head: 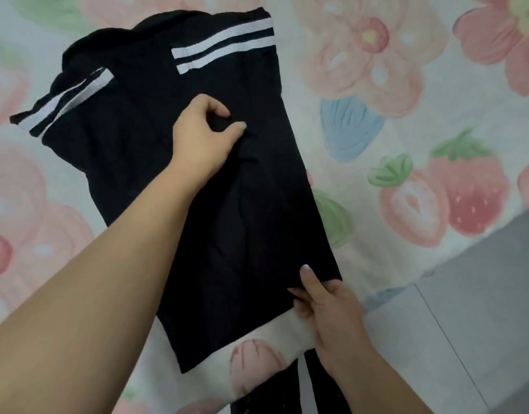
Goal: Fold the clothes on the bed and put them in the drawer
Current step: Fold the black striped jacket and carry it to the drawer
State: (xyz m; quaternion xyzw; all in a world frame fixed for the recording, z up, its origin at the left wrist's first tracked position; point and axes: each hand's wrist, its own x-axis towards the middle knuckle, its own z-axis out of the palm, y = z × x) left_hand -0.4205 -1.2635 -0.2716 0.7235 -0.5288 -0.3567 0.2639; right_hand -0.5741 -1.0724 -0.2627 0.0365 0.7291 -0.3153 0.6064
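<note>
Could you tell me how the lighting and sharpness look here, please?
Head view: soft, even light, no glare or hard shadows. Head view: slightly blurred overall, the strawberry-print sheet softest toward the edges. Head view: the black shirt is so dark that its creases barely show, except near the left hand.

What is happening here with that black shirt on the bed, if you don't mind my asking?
A person is partway through folding a black shirt with white-striped sleeves, which lies spread on a strawberry-print bed sheet. The left hand pinches the cloth near the shirt's middle, while the right hand grips the near hem corner. The shirt is not yet a compact bundle, and no drawer is in view.
</note>
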